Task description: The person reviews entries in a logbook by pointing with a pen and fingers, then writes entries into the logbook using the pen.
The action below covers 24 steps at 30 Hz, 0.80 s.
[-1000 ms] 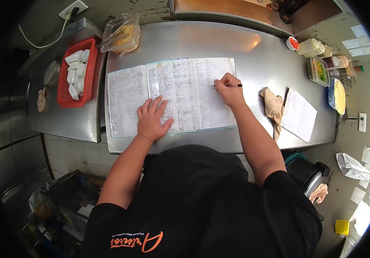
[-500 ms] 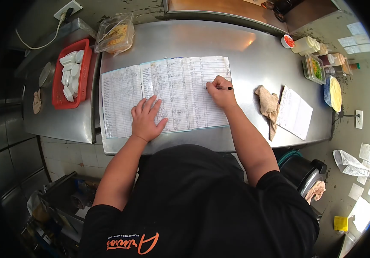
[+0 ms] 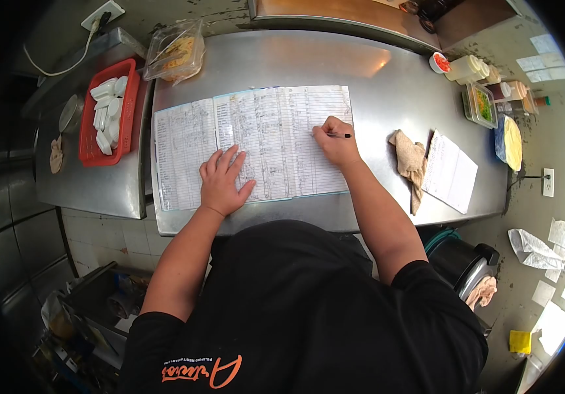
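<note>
White ruled ledger with dense handwritten columns and a pale blue edge [image 3: 276,141], lying open and flat on a silver metal counter [image 3: 282,59] directly before the person. The right hand [image 3: 336,141] is clamped on a slim dark pen with a black end [image 3: 347,136], its fingers pinched together above the right-hand part of the ledger; the fingers hide the writing tip, so whether it touches the paper cannot be told. The left hand [image 3: 223,184] rests palm down on the lower part of the ledger, left of centre, its fingers spread apart. To the right of the ledger, a crumpled beige cloth [image 3: 409,164] lies just beside a white paper notepad [image 3: 451,172] set at a slant. Beyond the notepad, near the far right corner, stand a clear rectangular plastic container with green and orange contents [image 3: 480,106], a small white cup of red pieces [image 3: 439,63] and a pale squeeze bottle [image 3: 464,69] among others. At the far left corner sits a clear plastic tub of yellowish food [image 3: 180,52]. Farther left, a red plastic basket [image 3: 131,105] holding white lidded containers [image 3: 108,118] occupies an adjoining metal surface [image 3: 111,194].
</note>
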Tool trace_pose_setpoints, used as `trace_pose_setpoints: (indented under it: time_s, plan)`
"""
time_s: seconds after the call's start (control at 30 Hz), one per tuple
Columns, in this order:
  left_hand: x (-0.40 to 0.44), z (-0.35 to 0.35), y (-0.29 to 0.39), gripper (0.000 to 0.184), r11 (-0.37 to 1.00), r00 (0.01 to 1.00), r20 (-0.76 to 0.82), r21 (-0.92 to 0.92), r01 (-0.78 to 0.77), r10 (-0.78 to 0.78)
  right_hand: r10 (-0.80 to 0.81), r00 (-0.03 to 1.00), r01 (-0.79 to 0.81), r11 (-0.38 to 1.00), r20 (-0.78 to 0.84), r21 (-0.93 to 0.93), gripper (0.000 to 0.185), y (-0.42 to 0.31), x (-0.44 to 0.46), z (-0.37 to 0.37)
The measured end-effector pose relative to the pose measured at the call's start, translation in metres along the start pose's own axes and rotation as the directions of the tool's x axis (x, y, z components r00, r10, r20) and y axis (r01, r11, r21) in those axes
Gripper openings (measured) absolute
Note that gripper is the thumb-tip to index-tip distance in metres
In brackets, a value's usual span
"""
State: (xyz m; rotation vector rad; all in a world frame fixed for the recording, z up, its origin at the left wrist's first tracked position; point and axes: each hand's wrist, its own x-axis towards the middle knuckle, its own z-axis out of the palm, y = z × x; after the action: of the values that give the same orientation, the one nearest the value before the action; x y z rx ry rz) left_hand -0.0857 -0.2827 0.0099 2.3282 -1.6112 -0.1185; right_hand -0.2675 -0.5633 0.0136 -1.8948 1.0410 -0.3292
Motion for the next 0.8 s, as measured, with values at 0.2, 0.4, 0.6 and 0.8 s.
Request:
trace_pose_setpoints:
  time_s: [0.2, 0.4, 0.6, 0.8]
  plan:
    - [-0.0002, 0.0005, -0.0010, 0.070, 1.000, 1.000, 0.000, 0.005, 0.000, 0.000, -0.010, 1.000, 0.010, 1.000, -0.015, 0.027, 0.029, 0.0011, 0.0003, 0.0011]
    - [0.0004, 0.0004, -0.0013, 0.069, 1.000, 1.000, -0.023, 0.006, -0.006, 0.006, 0.039, 0.998, -0.028, 0.980, -0.047, 0.199, 0.028, 0.0053, 0.0038, -0.0002]
    - [0.0000, -0.0001, -0.0006, 0.070, 1.000, 1.000, -0.005, -0.005, -0.002, 0.002, 0.023, 0.999, -0.014, 0.974, -0.037, 0.225, 0.029, 0.0057, 0.0038, -0.0014]
    - [0.0000, 0.0000, -0.0001, 0.069, 1.000, 0.999, -0.030, 0.004, -0.014, 0.014, -0.005, 1.000, 0.011, 0.980, -0.029, 0.201, 0.028, 0.0087, 0.0037, -0.0015]
